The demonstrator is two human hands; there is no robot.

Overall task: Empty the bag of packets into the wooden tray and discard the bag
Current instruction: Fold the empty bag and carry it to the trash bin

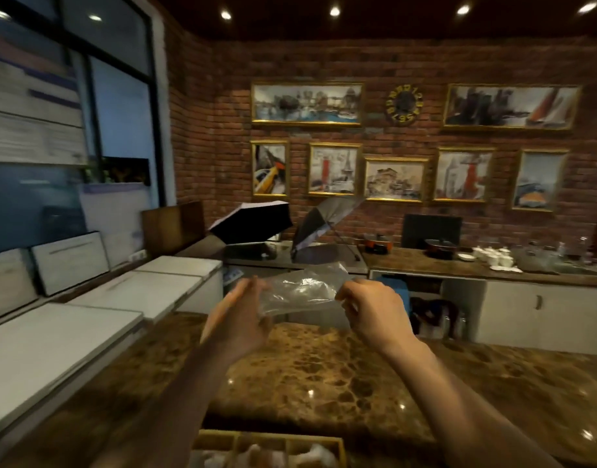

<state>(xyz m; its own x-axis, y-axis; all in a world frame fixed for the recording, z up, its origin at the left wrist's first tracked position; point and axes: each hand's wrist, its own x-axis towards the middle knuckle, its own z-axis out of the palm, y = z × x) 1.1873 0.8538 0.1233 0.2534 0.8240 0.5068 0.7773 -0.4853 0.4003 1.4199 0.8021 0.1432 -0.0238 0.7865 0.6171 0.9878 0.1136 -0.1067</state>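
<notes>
While the brown marbled tabletop point(324, 376) fills the lower half of the view, the wooden tray point(339, 449) sits right at its near edge, just under the forearms, with pale packets point(315, 452) lying in its compartments. Up above it, well clear of the tabletop, the clear plastic bag point(304, 290) is stretched out between both hands, its long axis running side to side, left to right. It looks limp and empty from here, so the emptying step seems done and the discarding is what's left. The left hand point(238, 319) has its grip closed on the bag's left end, fingers curled in around the film; the right hand point(371, 314) has its grip pinched shut on the right end. Both hands sit level and about equally near the bag, one at each end. No bin shows anywhere in view, so where the bag goes next is anyone's guess; the tray lies down and back toward the body from the bag.
</notes>
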